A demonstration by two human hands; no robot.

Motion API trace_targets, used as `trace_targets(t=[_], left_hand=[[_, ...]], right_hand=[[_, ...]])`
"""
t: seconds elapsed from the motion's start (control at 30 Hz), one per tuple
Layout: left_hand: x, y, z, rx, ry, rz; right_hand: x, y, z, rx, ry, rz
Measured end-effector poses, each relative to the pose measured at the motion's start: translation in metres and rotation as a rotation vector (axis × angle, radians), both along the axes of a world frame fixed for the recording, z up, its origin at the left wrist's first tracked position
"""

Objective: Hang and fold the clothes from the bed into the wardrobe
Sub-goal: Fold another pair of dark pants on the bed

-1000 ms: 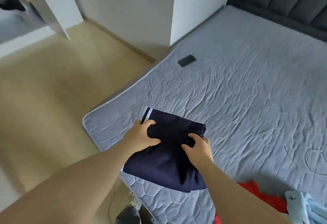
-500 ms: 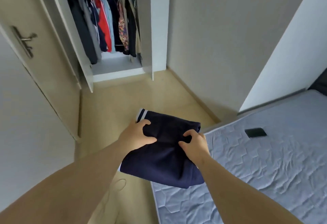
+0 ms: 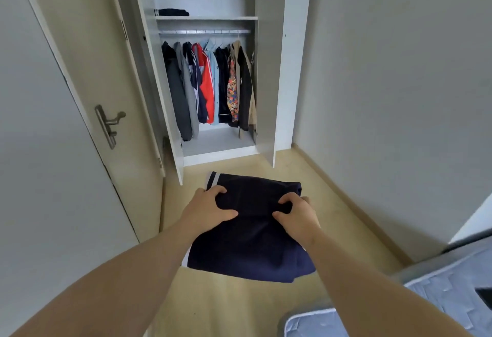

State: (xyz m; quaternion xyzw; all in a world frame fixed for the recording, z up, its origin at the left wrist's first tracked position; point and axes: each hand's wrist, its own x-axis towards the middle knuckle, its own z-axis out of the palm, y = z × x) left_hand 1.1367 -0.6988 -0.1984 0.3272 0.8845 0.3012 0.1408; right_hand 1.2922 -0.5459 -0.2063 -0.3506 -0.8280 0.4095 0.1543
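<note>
Navy folded garment [image 3: 247, 235] sits in the air above the floor [image 3: 239, 307], facing the open wardrobe [image 3: 213, 75]; left hand [image 3: 205, 210] and right hand [image 3: 295, 216] each grip its top with curled fingers.

Your hands in view: two, left hand [image 3: 206, 210] and right hand [image 3: 295, 216], both gripping one folded navy garment [image 3: 250, 243].

One wardrobe [image 3: 282, 70]. Two doors on it, both standing open: left door [image 3: 149, 83], right door [image 3: 266, 83].

Inside you have one shelf [image 3: 207, 18] and one rail [image 3: 205, 31].

On the shelf: one dark folded pile [image 3: 171, 12]; number of pieces in it cannot be told.

On the rail: hanging clothes [image 3: 206, 88], roughly nine by colour. They overlap, so take that count as loose. Among them one red, one light blue, one floral.

One room door [image 3: 106, 83], one handle [image 3: 107, 123].

One mattress [image 3: 439, 296], corner only. One dark object [image 3: 486, 295] on it, cut by the frame edge.
</note>
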Motion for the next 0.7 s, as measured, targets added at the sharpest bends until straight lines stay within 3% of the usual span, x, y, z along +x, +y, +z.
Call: trace_targets(t=[0.3,0.7], left_hand=[[-0.118,0.039,0.009,0.017,0.05,0.069],[-0.274,0.184,0.048,0.103,0.143,0.167]], right_hand=[[-0.131,0.049,0.008,0.032,0.026,0.076],[-0.305,0.209,0.047,0.169,0.106,0.147]])
